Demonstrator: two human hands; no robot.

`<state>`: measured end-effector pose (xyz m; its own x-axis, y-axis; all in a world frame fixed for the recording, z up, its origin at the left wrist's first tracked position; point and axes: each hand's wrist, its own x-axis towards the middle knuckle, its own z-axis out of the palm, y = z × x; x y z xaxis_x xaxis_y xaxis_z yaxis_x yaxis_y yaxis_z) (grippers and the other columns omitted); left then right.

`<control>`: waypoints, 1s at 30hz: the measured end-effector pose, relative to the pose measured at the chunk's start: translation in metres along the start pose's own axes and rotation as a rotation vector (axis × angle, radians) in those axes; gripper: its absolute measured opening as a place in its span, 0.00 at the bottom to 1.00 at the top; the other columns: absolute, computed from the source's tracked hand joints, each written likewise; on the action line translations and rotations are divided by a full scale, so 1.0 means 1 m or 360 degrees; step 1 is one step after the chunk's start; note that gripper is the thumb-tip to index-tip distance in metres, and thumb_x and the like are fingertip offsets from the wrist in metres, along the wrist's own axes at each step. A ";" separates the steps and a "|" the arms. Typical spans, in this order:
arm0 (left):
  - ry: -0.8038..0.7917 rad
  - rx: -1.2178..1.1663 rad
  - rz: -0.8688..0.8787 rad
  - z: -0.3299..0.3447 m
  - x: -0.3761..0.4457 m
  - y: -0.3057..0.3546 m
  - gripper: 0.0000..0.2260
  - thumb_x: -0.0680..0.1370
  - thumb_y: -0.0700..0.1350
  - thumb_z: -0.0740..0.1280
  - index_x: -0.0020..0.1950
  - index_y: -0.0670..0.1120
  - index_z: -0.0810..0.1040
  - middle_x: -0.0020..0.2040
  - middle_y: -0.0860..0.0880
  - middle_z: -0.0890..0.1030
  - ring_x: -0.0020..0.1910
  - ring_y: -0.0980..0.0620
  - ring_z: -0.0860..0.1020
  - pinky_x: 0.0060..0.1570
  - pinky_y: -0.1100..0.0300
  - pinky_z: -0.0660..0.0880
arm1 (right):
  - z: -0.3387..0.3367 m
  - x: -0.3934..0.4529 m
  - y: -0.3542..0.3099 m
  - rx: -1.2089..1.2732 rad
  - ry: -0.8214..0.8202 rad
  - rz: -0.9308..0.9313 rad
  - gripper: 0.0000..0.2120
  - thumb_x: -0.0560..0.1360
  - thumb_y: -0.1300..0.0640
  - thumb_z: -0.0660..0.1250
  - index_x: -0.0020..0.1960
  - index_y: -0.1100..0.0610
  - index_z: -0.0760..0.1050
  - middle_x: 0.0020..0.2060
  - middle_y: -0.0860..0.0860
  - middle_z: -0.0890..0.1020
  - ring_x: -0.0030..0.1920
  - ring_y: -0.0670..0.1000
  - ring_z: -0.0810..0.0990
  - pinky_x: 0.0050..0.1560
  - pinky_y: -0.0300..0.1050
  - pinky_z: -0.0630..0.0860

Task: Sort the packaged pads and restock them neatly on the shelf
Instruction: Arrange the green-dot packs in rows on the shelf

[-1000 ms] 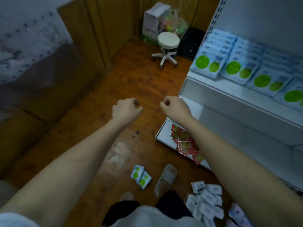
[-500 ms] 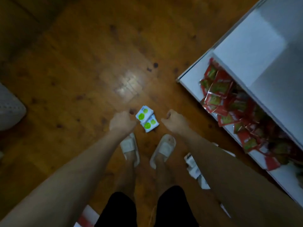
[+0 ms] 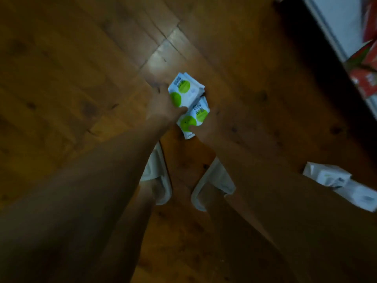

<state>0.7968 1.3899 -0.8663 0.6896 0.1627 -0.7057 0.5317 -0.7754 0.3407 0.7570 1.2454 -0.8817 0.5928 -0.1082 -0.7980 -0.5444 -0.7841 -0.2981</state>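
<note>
The person bends to gather two green-dotted pad packs (image 3: 186, 103) off the wooden floor (image 3: 81, 78). The left hand (image 3: 163, 108) grasps the upper pack; the right hand (image 3: 206, 130) touches the lower one, its grip unclear in the blur. Next, lifting both shelfward calls for firm holds.

A worn wooden floor (image 3: 81, 78) carries 2 white packs with green circles (image 3: 186, 94), lying touching each other just ahead of 2 pale slippers (image 3: 214, 180). Right of the slippers lie white packets (image 3: 330, 178). Farther right, red packets (image 3: 365, 78) sit on a white shelf base (image 3: 334, 21).
</note>
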 end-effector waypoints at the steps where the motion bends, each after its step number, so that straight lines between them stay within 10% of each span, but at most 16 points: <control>1: 0.0015 0.0011 0.0017 0.011 0.014 -0.004 0.38 0.67 0.50 0.78 0.70 0.40 0.64 0.67 0.39 0.68 0.65 0.43 0.70 0.58 0.56 0.67 | 0.008 0.010 0.005 0.0027 0.0024 0.0006 0.47 0.67 0.44 0.77 0.75 0.61 0.56 0.70 0.59 0.65 0.70 0.60 0.66 0.67 0.52 0.64; 10: -0.0026 0.0160 0.0083 0.042 0.066 -0.020 0.37 0.61 0.58 0.77 0.63 0.42 0.69 0.61 0.41 0.73 0.62 0.44 0.71 0.58 0.52 0.72 | 0.029 0.062 0.026 0.0246 -0.0088 -0.0032 0.37 0.64 0.53 0.81 0.66 0.62 0.68 0.63 0.59 0.76 0.64 0.59 0.75 0.65 0.54 0.71; 14: -0.0027 0.0152 0.0120 0.006 0.033 -0.007 0.36 0.62 0.55 0.79 0.61 0.40 0.68 0.60 0.41 0.72 0.60 0.44 0.72 0.53 0.54 0.71 | -0.016 0.023 0.034 0.0498 -0.0063 0.0069 0.41 0.71 0.62 0.76 0.75 0.67 0.57 0.71 0.61 0.68 0.72 0.57 0.67 0.63 0.33 0.59; 18: -0.0035 0.0036 0.0249 -0.075 -0.038 0.040 0.31 0.62 0.52 0.80 0.55 0.45 0.66 0.51 0.48 0.76 0.49 0.49 0.76 0.43 0.55 0.74 | -0.096 -0.058 0.015 0.0733 0.0137 0.0072 0.43 0.68 0.68 0.77 0.74 0.69 0.55 0.66 0.61 0.70 0.63 0.57 0.74 0.65 0.42 0.69; 20: -0.0070 0.0051 0.0365 -0.125 -0.089 0.077 0.31 0.61 0.53 0.79 0.55 0.46 0.66 0.50 0.48 0.76 0.47 0.49 0.76 0.41 0.56 0.72 | -0.152 -0.113 -0.004 0.0819 0.0196 -0.0017 0.40 0.67 0.73 0.75 0.72 0.67 0.56 0.55 0.58 0.72 0.47 0.50 0.77 0.48 0.34 0.76; 23: -0.0127 0.0246 0.0603 -0.208 -0.176 0.144 0.35 0.60 0.52 0.78 0.61 0.44 0.67 0.52 0.45 0.74 0.50 0.44 0.75 0.43 0.52 0.73 | -0.247 -0.210 -0.029 0.0808 0.0238 -0.0181 0.29 0.67 0.75 0.73 0.63 0.65 0.65 0.49 0.61 0.75 0.45 0.52 0.78 0.40 0.27 0.71; 27: -0.0084 0.0397 0.0825 -0.314 -0.291 0.221 0.40 0.60 0.52 0.81 0.67 0.45 0.66 0.58 0.45 0.71 0.57 0.45 0.71 0.52 0.50 0.73 | -0.369 -0.343 -0.062 0.0806 0.0270 -0.0256 0.18 0.69 0.66 0.75 0.52 0.57 0.70 0.43 0.54 0.79 0.40 0.51 0.78 0.43 0.51 0.78; 30: -0.0057 0.0456 0.1031 -0.366 -0.365 0.255 0.41 0.61 0.57 0.81 0.67 0.43 0.68 0.59 0.45 0.71 0.58 0.46 0.69 0.54 0.54 0.69 | -0.428 -0.436 -0.079 0.0817 0.0375 -0.0341 0.16 0.71 0.64 0.74 0.55 0.62 0.72 0.42 0.54 0.80 0.36 0.49 0.78 0.36 0.44 0.76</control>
<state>0.8605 1.3565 -0.2941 0.8040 -0.4022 -0.4380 -0.1340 -0.8402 0.5255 0.7954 1.0923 -0.2858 0.8044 -0.1589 -0.5725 -0.5806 -0.4145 -0.7008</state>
